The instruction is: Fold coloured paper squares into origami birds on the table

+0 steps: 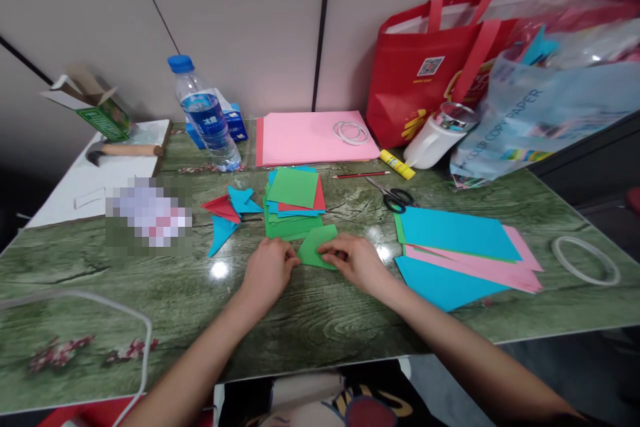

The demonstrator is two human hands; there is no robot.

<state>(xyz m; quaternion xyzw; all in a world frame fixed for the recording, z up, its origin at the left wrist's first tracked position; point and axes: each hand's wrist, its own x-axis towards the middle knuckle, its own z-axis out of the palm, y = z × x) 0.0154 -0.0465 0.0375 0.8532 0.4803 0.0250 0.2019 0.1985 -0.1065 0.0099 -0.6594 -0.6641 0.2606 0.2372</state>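
A small green sheet of paper (319,245), with slanted edges as if folded, is between my hands near the middle of the table. My left hand (269,268) is closed, its fingertips pinching the paper's left corner. My right hand (357,261) grips the right edge between thumb and fingers. Just behind lies a stack of square papers (294,187), green on top with blue and red beneath. To the left sit folded paper pieces, blue (243,199) and red (223,208).
Blue and pink sheets (460,233) lie at right, near scissors (395,198), a pencil (361,175) and a glue stick (397,164). Behind stand a water bottle (207,117), pink paper (305,137), a white mug (435,140) and a red bag (405,73). A hammer (123,151) lies left.
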